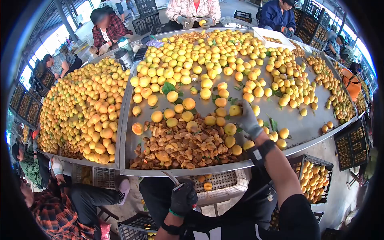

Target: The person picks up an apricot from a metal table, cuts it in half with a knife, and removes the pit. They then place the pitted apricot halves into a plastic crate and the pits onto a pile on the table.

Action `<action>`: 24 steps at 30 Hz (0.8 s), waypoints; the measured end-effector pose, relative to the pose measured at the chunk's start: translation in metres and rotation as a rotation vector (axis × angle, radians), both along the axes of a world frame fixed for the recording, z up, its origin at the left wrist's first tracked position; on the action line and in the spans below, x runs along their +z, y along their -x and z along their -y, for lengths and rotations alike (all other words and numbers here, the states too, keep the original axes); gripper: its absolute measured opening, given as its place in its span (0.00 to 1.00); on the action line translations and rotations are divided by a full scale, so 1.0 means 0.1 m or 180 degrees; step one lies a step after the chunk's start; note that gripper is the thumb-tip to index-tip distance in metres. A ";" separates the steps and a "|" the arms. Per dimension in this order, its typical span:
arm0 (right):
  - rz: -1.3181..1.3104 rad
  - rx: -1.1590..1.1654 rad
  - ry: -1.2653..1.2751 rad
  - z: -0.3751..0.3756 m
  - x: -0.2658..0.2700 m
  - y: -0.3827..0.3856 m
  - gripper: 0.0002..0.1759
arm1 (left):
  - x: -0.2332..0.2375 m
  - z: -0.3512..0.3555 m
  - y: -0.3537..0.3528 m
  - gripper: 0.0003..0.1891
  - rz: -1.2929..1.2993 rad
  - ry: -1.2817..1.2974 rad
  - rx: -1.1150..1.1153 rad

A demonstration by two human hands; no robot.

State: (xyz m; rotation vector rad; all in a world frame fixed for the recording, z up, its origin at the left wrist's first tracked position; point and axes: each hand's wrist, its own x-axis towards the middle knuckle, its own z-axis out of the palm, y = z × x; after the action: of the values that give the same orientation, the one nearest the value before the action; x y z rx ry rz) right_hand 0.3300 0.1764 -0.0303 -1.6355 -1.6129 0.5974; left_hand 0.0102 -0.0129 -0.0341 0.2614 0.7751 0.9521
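Note:
My left hand (183, 198), in a dark glove, is closed around a knife (171, 177) in front of the table's near edge. The knife's curved blade points up and to the left; most of the handle is hidden in the fist. Over the metal table (296, 124) reaches my right hand (249, 121), in a grey glove, its fingers curled at a yellow-green apricot (235, 110). Whole apricots lie around that hand. Directly before me is a heap of split apricot pieces (184, 146), brownish orange, with a few whole fruits on it.
A raised metal rim (192, 172) edges the table. A white crate (224, 186) stands below it; a black crate of apricots (314, 182) is at right. Another apricot-covered table (84, 116) adjoins at left. Several people sit around, one with gloved hands (196, 22) opposite. A white tray (274, 38) lies far right.

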 end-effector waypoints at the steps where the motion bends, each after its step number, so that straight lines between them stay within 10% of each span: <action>1: -0.1340 0.0280 -0.0124 0.13 0.06 0.00 0.34 | -0.02 0.02 0.00 0.05 0.0013 0.0010 -0.0016; 4: 0.0652 0.0875 -0.0580 0.49 0.22 -0.06 0.38 | -0.08 0.04 -0.03 0.05 -0.0154 -0.0103 -0.0077; 8: 0.1303 0.0533 0.0998 0.66 0.23 0.15 0.39 | 0.00 0.07 -0.07 0.05 -0.0323 -0.0106 -0.0136; 13: 0.1659 0.0421 0.0757 0.59 0.13 0.08 0.44 | 0.10 0.19 -0.10 0.04 -0.0285 -0.0123 -0.0131; 16: 0.0029 0.0264 -0.0261 0.71 0.08 0.00 0.35 | 0.17 0.27 -0.13 0.04 -0.0638 -0.0160 -0.0133; 24: 0.2562 0.0280 0.0558 0.80 0.09 0.01 0.17 | 0.14 0.37 -0.15 0.05 -0.1625 -0.0828 -0.0472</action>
State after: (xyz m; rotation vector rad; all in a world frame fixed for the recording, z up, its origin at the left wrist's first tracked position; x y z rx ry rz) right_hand 0.3294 0.0968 -0.0213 -2.0967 -2.2495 0.1031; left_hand 0.0253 -0.0504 -0.0203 0.8003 1.0793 0.8523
